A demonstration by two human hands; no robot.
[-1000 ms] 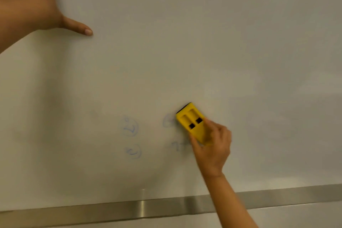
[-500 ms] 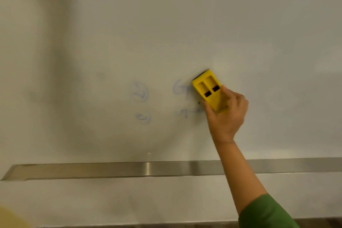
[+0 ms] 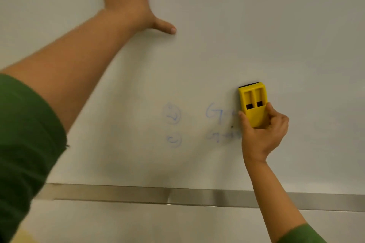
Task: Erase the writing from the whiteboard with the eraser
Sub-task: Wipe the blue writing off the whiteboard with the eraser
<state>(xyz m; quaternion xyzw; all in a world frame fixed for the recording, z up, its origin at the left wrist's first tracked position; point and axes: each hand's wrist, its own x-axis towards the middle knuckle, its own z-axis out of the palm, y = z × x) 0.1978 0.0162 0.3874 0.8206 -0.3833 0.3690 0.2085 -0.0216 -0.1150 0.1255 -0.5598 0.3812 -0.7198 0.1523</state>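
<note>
While the left hand [image 3: 126, 0] lies flat and spread on the whiteboard [image 3: 256, 25], up and left of the writing [image 3: 219, 118], the right hand [image 3: 262, 134] has its fingers [image 3: 269, 109] wrapped around the yellow eraser [image 3: 253, 102], pressed to the board just right of the faint blue writing, above the metal tray [image 3: 138, 193].

A long brushed-metal ledge [image 3: 138, 194] runs horizontally across the lower part of the view, and beneath it a plain pale wall panel [image 3: 138, 225] fills the bottom.
</note>
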